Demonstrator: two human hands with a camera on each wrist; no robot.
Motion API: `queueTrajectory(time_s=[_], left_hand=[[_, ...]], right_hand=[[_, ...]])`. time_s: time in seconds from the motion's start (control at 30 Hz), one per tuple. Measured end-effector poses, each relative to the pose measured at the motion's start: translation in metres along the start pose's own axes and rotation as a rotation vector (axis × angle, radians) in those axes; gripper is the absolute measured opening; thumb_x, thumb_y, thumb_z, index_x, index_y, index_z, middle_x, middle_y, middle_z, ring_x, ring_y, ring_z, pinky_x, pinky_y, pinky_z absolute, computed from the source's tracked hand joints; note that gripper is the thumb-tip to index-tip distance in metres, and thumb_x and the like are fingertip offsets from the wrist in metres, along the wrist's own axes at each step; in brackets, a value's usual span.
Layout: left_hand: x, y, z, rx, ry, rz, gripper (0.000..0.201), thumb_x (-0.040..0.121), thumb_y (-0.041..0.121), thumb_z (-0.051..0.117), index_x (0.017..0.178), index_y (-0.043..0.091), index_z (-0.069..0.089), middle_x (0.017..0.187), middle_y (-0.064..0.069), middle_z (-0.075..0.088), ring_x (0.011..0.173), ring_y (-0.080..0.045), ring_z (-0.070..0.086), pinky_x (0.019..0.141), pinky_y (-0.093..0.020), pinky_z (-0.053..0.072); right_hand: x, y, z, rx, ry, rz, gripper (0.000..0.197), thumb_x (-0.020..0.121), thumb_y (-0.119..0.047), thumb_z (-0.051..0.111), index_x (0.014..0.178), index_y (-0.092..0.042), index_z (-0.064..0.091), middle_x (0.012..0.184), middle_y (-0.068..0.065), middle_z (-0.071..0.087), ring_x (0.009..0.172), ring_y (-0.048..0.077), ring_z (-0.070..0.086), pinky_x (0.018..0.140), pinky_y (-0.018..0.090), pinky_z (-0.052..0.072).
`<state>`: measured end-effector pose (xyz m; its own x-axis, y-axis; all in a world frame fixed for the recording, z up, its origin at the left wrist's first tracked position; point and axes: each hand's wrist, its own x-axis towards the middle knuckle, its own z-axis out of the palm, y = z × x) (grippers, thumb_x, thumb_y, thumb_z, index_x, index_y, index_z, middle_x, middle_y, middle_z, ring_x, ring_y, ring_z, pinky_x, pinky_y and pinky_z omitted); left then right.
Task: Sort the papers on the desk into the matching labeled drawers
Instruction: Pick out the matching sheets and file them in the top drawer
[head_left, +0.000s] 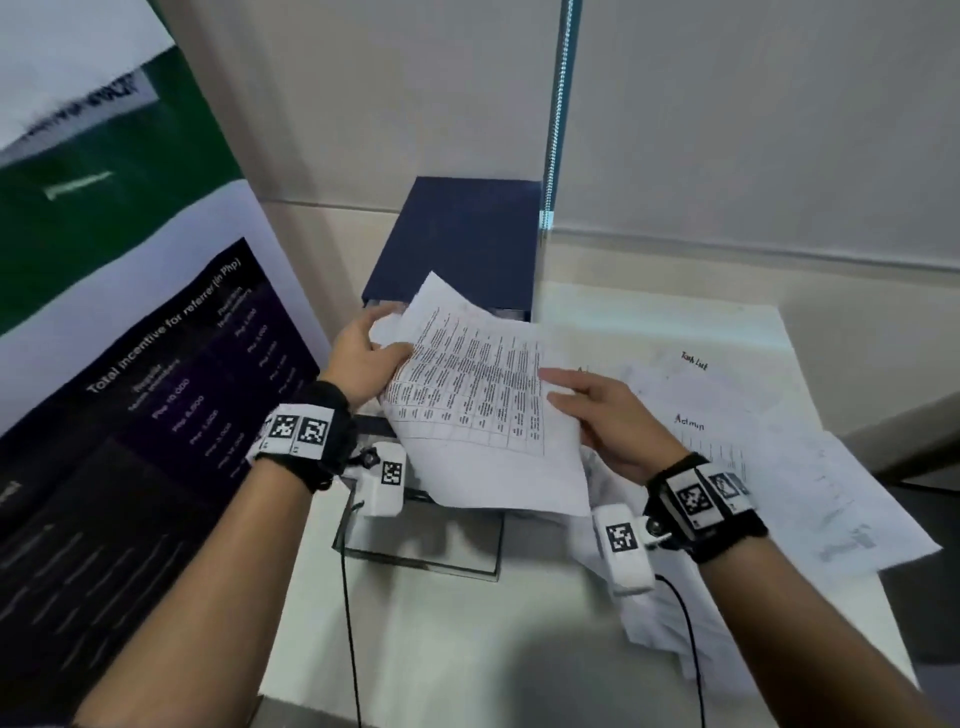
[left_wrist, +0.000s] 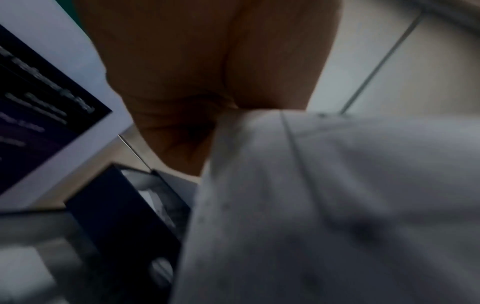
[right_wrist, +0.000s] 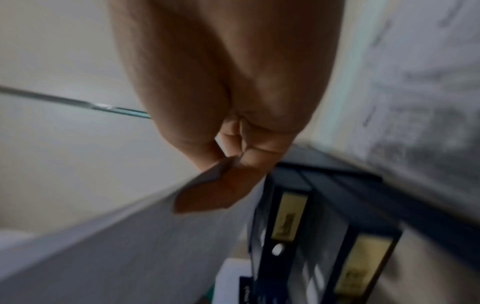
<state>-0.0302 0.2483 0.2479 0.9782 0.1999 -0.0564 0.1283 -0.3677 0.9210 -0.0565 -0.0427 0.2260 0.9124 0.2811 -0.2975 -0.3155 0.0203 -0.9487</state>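
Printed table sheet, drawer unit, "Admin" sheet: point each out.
printed table sheet (head_left: 467, 395), head view, middle of its grid.
drawer unit (head_left: 462, 239), head view, its dark blue top.
"Admin" sheet (head_left: 691, 422), head view, on the handwritten word.

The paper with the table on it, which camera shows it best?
The head view. There the printed sheet faces the camera, its grid and text rows showing, with the left hand gripping one edge and the right hand at the other. The left wrist view shows only a blurry grey underside; the right wrist view, a blurred edge.

Head view looks down over the desk (head_left: 467, 623); both wrist views sit close under the palms, sharing the drawer unit (head_left: 462, 239).
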Motion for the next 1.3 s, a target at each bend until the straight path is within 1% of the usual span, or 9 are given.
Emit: queueTrajectory(time_s=[0.23,0.37,0.5,0.6,0.73,0.97,1.07,1.17,1.3], left_hand=[[0.01,-0.043,-0.073,-0.066,-0.016,-0.167,0.036,0.086,0.046,0.069,0.117,0.029,0.065,0.105,-0.012,0.069,0.075,-0.017,0.067,0.068,-0.028,0.054],[0.014,-0.049,-0.075,-0.119,-0.061,-0.139,0.028,0.087,0.018,0.074,0.114,0.018,0.068,0.088,-0.004,0.063,0.061,-0.004,0.058,0.053,-0.011,0.047],[0.032,-0.056,-0.065,-0.095,0.043,-0.044,0.024,0.086,0.014,0.074,0.11,0.017,0.073,0.083,0.005,0.065,0.068,0.001,0.059,0.064,-0.004,0.044],[0.047,-0.059,-0.051,-0.108,0.124,-0.028,0.023,0.085,0.017,0.075,0.107,0.018,0.075,0.101,0.0,0.071,0.092,-0.014,0.064,0.09,-0.022,0.051],[0.063,-0.06,-0.032,0.039,0.157,0.031,0.016,0.087,0.024,0.071,0.103,0.027,0.072,0.112,-0.003,0.065,0.102,-0.02,0.062,0.098,-0.035,0.05],[0.074,-0.065,-0.003,0.663,-0.036,0.342,0.022,0.094,0.044,0.056,0.094,0.033,0.075,0.115,0.011,0.064,0.112,-0.011,0.054,0.107,-0.043,0.024],[0.075,-0.063,0.008,0.787,-0.181,0.333,0.046,0.098,0.051,0.038,0.088,0.026,0.074,0.099,0.012,0.071,0.097,-0.012,0.061,0.107,-0.042,0.026],[0.078,-0.064,0.017,0.902,-0.246,0.248,0.055,0.102,0.052,0.026,0.082,0.023,0.068,0.088,0.004,0.07,0.09,-0.02,0.062,0.102,-0.039,0.031],[0.087,-0.061,0.025,0.959,-0.235,0.179,0.06,0.101,0.055,0.024,0.093,0.022,0.073,0.103,0.0,0.07,0.097,-0.023,0.061,0.097,-0.042,0.035]], right_hand=[[0.057,-0.012,0.059,0.12,0.018,0.144,0.033,0.096,0.005,0.051,0.128,0.003,0.058,0.119,0.017,0.067,0.095,0.016,0.071,0.08,0.022,0.057],[0.09,-0.016,0.065,0.024,0.202,0.121,0.033,0.096,-0.007,0.057,0.128,-0.007,0.06,0.119,0.02,0.065,0.093,0.025,0.057,0.073,0.031,0.047],[0.085,-0.017,0.054,-0.146,0.0,0.241,0.042,0.088,-0.014,0.071,0.129,-0.014,0.06,0.096,0.007,0.063,0.069,0.015,0.052,0.061,0.028,0.047],[0.08,-0.021,0.049,-0.115,-0.074,0.265,0.036,0.086,0.005,0.067,0.121,-0.004,0.065,0.086,0.002,0.066,0.062,0.006,0.062,0.063,0.021,0.058],[0.106,-0.026,0.049,-0.058,0.187,0.162,0.023,0.083,0.013,0.067,0.106,0.014,0.065,0.105,0.018,0.067,0.078,0.016,0.068,0.062,0.016,0.057],[0.151,-0.022,0.051,-0.224,0.389,0.107,0.006,0.062,-0.004,0.082,0.063,-0.005,0.076,0.083,0.008,0.075,0.08,0.023,0.072,0.08,0.04,0.061],[0.165,-0.021,0.059,-0.402,0.417,0.059,0.005,0.064,-0.014,0.082,0.068,-0.016,0.08,0.086,0.0,0.077,0.085,0.018,0.072,0.084,0.037,0.059],[0.16,-0.029,0.071,-0.582,0.355,0.064,0.009,0.085,-0.012,0.073,0.093,-0.009,0.074,0.086,-0.002,0.071,0.065,0.01,0.069,0.057,0.015,0.055],[0.145,-0.027,0.057,-0.612,0.333,-0.12,0.012,0.09,-0.021,0.069,0.096,-0.012,0.073,0.072,0.001,0.072,0.058,0.016,0.07,0.058,0.022,0.058]])
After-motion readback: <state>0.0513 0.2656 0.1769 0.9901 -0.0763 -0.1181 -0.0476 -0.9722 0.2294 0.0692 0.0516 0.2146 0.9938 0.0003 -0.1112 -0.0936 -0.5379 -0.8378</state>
